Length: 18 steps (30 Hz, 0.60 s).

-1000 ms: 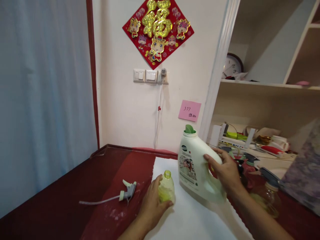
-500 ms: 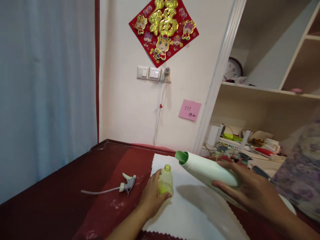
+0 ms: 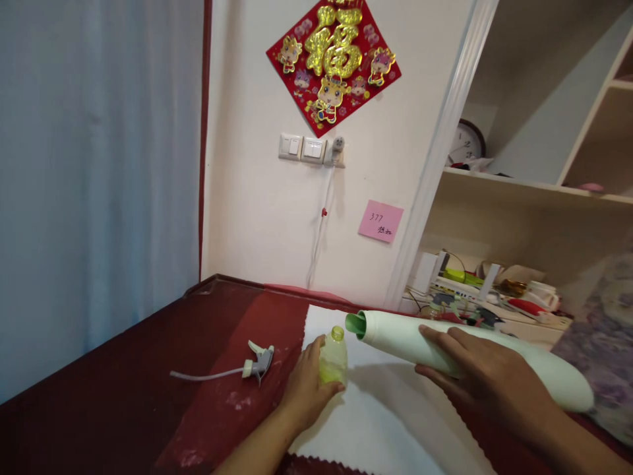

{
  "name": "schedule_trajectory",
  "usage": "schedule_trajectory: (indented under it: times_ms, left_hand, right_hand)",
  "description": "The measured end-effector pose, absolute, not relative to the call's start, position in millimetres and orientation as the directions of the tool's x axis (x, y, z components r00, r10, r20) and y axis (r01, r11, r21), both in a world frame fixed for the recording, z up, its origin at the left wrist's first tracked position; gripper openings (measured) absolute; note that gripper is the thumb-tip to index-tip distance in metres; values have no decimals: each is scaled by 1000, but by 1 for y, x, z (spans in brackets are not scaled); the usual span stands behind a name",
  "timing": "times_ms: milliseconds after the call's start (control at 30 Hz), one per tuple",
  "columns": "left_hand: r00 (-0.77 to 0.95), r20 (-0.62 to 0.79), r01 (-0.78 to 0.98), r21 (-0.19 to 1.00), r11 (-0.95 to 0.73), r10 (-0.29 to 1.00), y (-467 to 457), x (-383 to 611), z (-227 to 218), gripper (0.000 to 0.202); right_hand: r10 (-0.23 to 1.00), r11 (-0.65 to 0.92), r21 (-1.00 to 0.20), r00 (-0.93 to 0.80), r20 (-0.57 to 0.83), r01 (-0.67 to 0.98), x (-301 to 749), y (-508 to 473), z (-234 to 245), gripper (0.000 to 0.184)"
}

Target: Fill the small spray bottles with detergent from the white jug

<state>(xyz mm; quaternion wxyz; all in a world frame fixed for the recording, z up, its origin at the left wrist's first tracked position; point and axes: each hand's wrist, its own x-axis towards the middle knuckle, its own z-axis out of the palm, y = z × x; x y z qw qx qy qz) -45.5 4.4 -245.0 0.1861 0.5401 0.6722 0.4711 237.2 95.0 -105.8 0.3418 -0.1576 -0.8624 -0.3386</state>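
Observation:
A small see-through yellow-green spray bottle [image 3: 334, 359] stands upright with its neck uncapped on the white cloth. My left hand [image 3: 310, 379] is wrapped around its left side. From above, my right hand [image 3: 475, 366] grips a long pale green bottle [image 3: 519, 349], tilted nearly level. Its open mouth, with a darker green lip [image 3: 355, 323], points left, a little above and right of the spray bottle's neck. No liquid is seen coming out. A grey and pale green trigger spray head [image 3: 258, 363] lies on the red tabletop, its thin tube [image 3: 208, 377] stretching left.
The white scalloped cloth [image 3: 395, 422] covers part of the dark red table [image 3: 123, 396]. Behind stands the wall with a pink note [image 3: 380, 221] and a hanging cord [image 3: 319, 237]. Shelves with clutter and a router [image 3: 457, 290] are at right; a blue curtain [image 3: 123, 165] hangs at left.
The pale green bottle has tipped closer to level, its rear end rising and its mouth dropping slightly. My left hand still holds the spray bottle. The whole view has shifted a little.

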Motion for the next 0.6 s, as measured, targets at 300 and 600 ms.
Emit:
schedule_trajectory:
  times_ms: [300, 600]
  left_hand:
    - [-344, 259, 547, 836, -31, 903, 4, -46, -246, 89]
    - [-340, 268, 553, 832, -39, 901, 4, -46, -246, 88]
  right_hand:
    - [-9, 648, 599, -782, 623, 471, 234, 99, -107, 37]
    - [-35, 608, 653, -807, 590, 451, 226, 97, -107, 34]
